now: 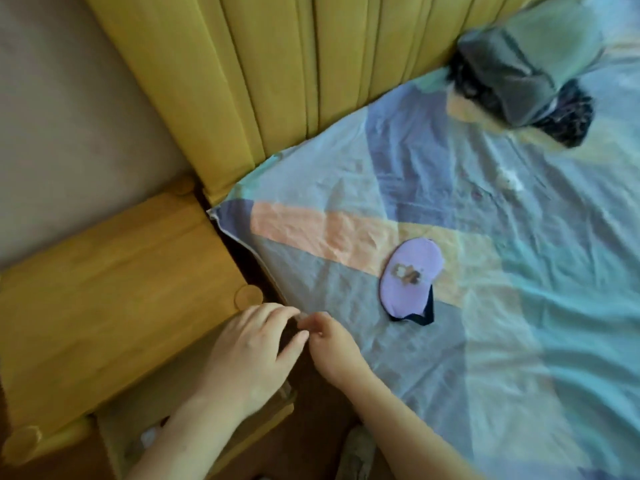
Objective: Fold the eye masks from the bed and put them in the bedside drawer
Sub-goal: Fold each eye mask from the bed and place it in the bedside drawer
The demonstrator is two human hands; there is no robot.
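Wrinkled thin bedsheet (pixel 450 209) in broad pastel bands, blue, peach, teal and pale yellow, covers the mattress. Behind it a mustard-yellow padded headboard (pixel 277 64) with vertical channels. Left of the bed a honey-coloured wooden bedside table (pixel 104 289), smooth top, rounded post caps at the corners; its drawer (pixel 180 403) is pulled out below, interior pale, contents too blurred to name. A dark gap runs between table and mattress edge. Far corner of the bed: a grey cloth bundle (pixel 519 77) lying on dark lacy fabric (pixel 568 119), well apart from the hands. Lilac eye mask (pixel 410 277), oval, soft-looking, small brown-and-white motif at centre, lies flat on the sheet with its black elastic strap (pixel 419 315) looped out at the near end; nothing touches it. Left hand (pixel 249 351) and right hand (pixel 334 348) meet at the bed's near edge over the open drawer, fingers curled and pinched together on something small and dark, possibly another folded mask, though motion blur hides what it is.
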